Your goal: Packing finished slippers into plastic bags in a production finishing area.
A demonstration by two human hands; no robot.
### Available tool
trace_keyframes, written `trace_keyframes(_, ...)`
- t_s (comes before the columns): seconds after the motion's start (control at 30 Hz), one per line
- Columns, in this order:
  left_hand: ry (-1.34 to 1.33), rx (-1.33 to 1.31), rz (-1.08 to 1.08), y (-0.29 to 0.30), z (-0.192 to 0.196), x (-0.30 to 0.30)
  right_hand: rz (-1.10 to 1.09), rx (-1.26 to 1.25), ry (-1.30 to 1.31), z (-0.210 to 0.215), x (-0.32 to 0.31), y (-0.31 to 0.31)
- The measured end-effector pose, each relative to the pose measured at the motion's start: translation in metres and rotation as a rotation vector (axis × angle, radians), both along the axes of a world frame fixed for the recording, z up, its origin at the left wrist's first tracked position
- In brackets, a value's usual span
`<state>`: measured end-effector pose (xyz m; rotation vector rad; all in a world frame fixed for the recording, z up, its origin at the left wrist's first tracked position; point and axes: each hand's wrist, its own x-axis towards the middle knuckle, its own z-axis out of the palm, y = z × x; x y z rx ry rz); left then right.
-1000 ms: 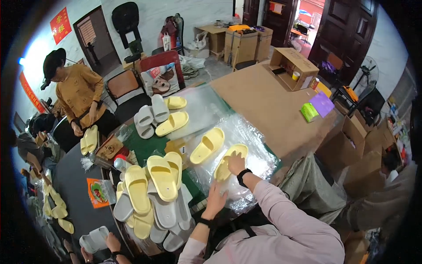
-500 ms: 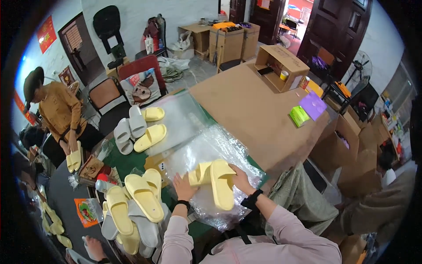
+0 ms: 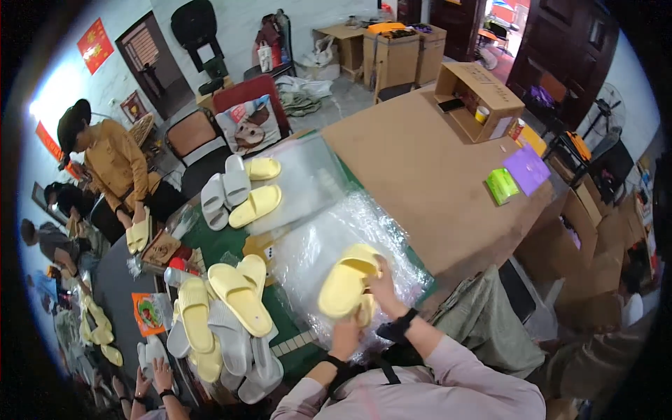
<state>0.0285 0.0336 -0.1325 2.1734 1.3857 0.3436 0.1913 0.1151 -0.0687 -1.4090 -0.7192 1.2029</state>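
Above a sheet of clear plastic wrap (image 3: pixel 287 262) on the table, I hold a pair of pale yellow slide slippers (image 3: pixel 343 283). The front slipper is tilted, its opening turned up and to the right. Most of the second slipper is hidden behind it, with a piece showing between my hands. My right hand (image 3: pixel 383 288) is closed on the pair from the right side. From below, my left hand (image 3: pixel 346 338) grips the lower part; its fingertips are partly hidden. Left of my arms lies a pile of yellow slippers (image 3: pixel 241 297) and grey slippers (image 3: pixel 262 374).
Farther back lie grey slippers (image 3: pixel 236 180) and yellow slippers (image 3: pixel 255 206) beside flat clear bags (image 3: pixel 308 164). An open cardboard box (image 3: pixel 500 94), a green pack (image 3: pixel 502 185) and a purple packet (image 3: pixel 527 169) stand on the table. At left, a co-worker (image 3: pixel 115 161) handles yellow slippers.
The slippers have turned in my hands and now overlap, instead of standing apart. My left hand has moved down and right, from beside the pair to beneath it. The view has shifted slightly.
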Motion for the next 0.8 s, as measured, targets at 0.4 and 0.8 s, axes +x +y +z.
trace_keyframes(0.4,-0.118,-0.045,-0.135,-0.047,-0.005,-0.028,0.184,0.15,-0.784,-0.035,-0.06,-0.06)
trace_keyframes(0.8,-0.319,-0.129,0.544,0.043,0.004,-0.077,0.219,-0.463,-0.908,-0.062,-0.047,-0.015)
